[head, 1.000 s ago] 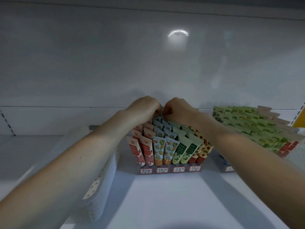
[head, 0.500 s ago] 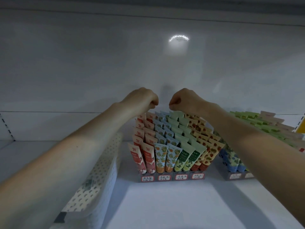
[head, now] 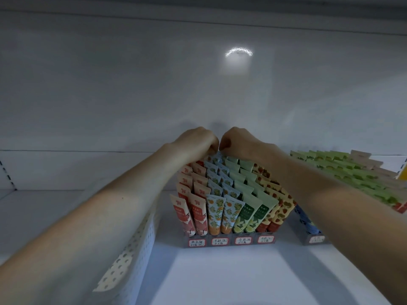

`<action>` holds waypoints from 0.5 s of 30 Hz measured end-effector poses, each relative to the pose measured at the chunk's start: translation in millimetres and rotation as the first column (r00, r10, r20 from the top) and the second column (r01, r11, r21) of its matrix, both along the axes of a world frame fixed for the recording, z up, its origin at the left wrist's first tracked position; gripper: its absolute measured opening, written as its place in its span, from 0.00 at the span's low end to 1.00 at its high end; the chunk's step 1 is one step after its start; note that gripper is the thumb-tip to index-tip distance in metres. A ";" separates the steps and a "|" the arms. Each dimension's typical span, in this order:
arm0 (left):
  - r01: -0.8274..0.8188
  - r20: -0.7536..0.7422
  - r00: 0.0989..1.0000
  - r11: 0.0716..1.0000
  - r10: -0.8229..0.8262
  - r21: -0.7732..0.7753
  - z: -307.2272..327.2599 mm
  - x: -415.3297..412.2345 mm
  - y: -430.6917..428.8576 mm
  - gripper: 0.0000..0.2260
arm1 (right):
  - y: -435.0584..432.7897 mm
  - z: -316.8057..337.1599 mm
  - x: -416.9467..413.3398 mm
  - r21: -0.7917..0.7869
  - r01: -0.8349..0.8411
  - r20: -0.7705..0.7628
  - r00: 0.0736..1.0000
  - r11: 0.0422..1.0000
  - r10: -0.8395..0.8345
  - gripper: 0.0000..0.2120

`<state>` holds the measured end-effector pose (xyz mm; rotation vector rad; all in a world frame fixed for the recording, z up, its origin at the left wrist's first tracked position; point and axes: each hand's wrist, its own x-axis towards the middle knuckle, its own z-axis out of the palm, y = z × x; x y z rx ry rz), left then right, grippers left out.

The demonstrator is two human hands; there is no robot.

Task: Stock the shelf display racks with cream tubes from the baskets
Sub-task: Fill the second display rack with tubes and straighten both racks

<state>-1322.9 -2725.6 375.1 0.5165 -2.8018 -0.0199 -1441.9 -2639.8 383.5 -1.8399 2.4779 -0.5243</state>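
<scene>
Both hands have dropped and drawn together since half a second ago, when they hung apart above the display. From the head view, the left hand (head: 196, 140) and right hand (head: 239, 140) now meet knuckle to knuckle, all but touching, at the top back of the rack (head: 230, 241). Each hand has its fingers curled under and down onto the tops of the rearmost tubes (head: 222, 194). The fingertips are hidden, so it cannot be told whether either hand pinches a tube or only presses on the row. The tubes fill the rack in stepped rows that lean back. From left to right there are two red-and-pink columns, two blue ones with orange fruit, two green, and two cream ones with strawberries. Four red-edged labels (head: 231, 241) sit along the rack's grey front. The rack stands on the white shelf (head: 220, 280). A white perforated basket (head: 136, 249) stands just to its left, largely covered by the left forearm, and its contents are out of sight. To the right, past the right forearm, a second rack (head: 315, 239) holds mostly green tubes, with blue ones low at its near side. On the pale wall (head: 110, 84) behind, a small arc of glare (head: 239, 53) shines.
</scene>
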 end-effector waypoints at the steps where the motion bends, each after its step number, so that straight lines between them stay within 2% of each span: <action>1: -0.001 -0.003 1.000 1.000 0.001 0.000 -0.2 -0.6 0.2 0.09 | -0.7 -0.8 -0.2 0.001 0.004 -0.002 1.000 1.000 -0.004 0.09; 8: -0.018 -0.027 0.999 1.000 0.019 0.014 -2.2 -1.7 0.0 0.12 | -1.3 -2.6 0.9 -0.008 0.011 -0.018 1.000 1.000 -0.012 0.09; 15: -0.011 -0.039 0.999 1.000 0.011 0.008 -4.2 -0.9 0.3 0.09 | -0.5 -2.8 1.5 -0.013 0.020 -0.026 0.999 1.000 -0.020 0.09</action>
